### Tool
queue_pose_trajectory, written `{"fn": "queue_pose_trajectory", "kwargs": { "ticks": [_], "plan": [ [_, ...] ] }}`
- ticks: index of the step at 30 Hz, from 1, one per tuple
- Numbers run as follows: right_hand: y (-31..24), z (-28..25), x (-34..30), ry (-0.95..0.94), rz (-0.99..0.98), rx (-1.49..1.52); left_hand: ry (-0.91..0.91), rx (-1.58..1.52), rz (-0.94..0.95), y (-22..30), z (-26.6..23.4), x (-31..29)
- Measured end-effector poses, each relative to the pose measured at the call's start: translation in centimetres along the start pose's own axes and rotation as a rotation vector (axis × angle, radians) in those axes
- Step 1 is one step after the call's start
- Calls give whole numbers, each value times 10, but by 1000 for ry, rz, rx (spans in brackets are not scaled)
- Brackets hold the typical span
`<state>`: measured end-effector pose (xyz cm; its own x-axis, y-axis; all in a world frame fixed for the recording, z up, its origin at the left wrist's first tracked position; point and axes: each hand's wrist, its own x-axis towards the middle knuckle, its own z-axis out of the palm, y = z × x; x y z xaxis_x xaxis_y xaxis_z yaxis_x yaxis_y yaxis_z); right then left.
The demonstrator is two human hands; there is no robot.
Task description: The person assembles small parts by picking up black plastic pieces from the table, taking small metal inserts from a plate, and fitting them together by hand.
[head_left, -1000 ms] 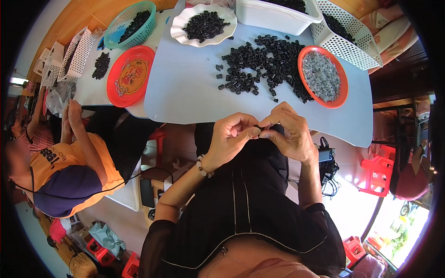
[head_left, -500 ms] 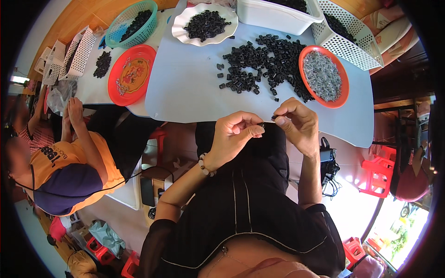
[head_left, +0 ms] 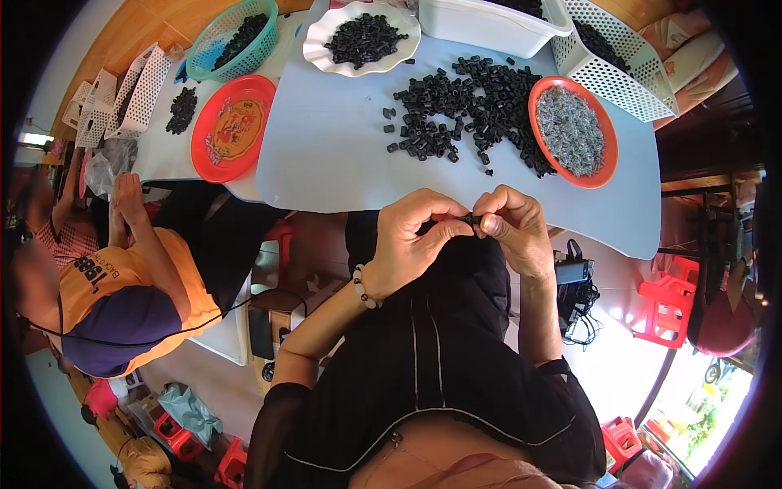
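Black and small, a plastic part [head_left: 470, 219] is pinched in the fingertips of both the left hand [head_left: 414, 232] and the right hand [head_left: 521, 232], just by the near edge of the pale blue table [head_left: 326, 147], too small to tell as one piece or two. This one looks to be mid-handling, and much seems left: a broad heap of loose black parts [head_left: 505, 102] lies on the table, beside an orange bowl [head_left: 614, 155] full of clear plastic pieces [head_left: 570, 130]. Whether the black pieces [head_left: 364, 41] in the white scalloped plate [head_left: 316, 62] are finished cannot be told.
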<state>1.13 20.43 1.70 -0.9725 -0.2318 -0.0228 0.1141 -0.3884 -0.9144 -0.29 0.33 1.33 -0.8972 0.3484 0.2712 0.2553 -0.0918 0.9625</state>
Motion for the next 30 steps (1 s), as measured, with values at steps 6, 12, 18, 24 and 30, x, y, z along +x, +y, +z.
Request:
{"fn": "queue_pose_trajectory", "kwargs": {
  "ticks": [6,12,18,24,30],
  "plan": [
    [-1,-1,-1,-17,49,-31,7,116,112,4,0,2],
    [-7,10,-2,10,105,-66,69,296,178,18,2,1],
    [-7,11,-6,-12,142,-88,93,357,317,22,5,-5],
    [-8,16,0,-4,160,-145,91,468,332,17,2,-5],
    [-7,14,9,-15,171,-252,76,497,317,14,-2,-2]
  ]
}}
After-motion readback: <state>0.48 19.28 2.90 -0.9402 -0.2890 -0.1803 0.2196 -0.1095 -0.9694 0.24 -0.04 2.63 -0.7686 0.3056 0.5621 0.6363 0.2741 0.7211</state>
